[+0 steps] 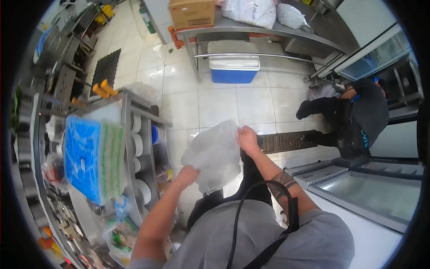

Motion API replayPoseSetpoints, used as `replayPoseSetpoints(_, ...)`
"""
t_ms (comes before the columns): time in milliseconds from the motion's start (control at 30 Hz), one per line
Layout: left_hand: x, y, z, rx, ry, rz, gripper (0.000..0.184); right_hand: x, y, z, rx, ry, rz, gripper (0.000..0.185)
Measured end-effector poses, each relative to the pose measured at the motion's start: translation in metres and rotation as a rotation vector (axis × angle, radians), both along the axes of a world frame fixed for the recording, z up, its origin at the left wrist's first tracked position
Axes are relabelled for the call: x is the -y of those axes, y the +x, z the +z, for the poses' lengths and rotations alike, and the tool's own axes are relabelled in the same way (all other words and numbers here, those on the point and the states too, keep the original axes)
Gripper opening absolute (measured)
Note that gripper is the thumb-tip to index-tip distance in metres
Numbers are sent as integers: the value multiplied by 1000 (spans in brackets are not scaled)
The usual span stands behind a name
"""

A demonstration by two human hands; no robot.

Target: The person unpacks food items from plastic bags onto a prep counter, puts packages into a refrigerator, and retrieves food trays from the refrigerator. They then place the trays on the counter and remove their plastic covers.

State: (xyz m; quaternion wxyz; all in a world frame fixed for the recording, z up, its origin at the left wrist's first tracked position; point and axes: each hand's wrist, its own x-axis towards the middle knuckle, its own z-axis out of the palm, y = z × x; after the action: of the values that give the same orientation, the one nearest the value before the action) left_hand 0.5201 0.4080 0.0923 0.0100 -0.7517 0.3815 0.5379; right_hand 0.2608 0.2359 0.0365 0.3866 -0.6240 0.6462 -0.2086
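A translucent plastic bag [215,150] hangs spread out between my two hands above the tiled floor. My left hand [189,174] is closed on its lower left edge. At the upper right edge, my right hand [247,138] pinches the bag with the fingers closed. The bag looks crumpled and thin; I cannot make out anything inside it. My legs and part of the floor grating are partly behind the bag and my right forearm.
A steel shelf [154,119] with a blue wrapped pack [83,157] stands at left. Ahead, a blue-and-white cooler [234,62] sits under a steel table [286,30]. A person [363,116] crouches at right, near a glass-topped chest freezer [367,193]. A drain grate [286,141] crosses the floor.
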Motion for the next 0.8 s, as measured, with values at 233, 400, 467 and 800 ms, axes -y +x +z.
replayPoseSetpoints(233,235,-142,44,-58,-295,-126,48,171,-104,73,283,114,-255,20)
replayPoseSetpoints(400,401,-238,115,-129,-308,-93,45,291,-176,82,458,108,-364,15)
replayPoseSetpoints(467,453,-266,119,-105,-337,-144,45,335,-199,91,535,103,-442,14)
replayPoseSetpoints(800,639,-260,49,-378,-425,252,24,491,-259,88,553,-9,-463,23)
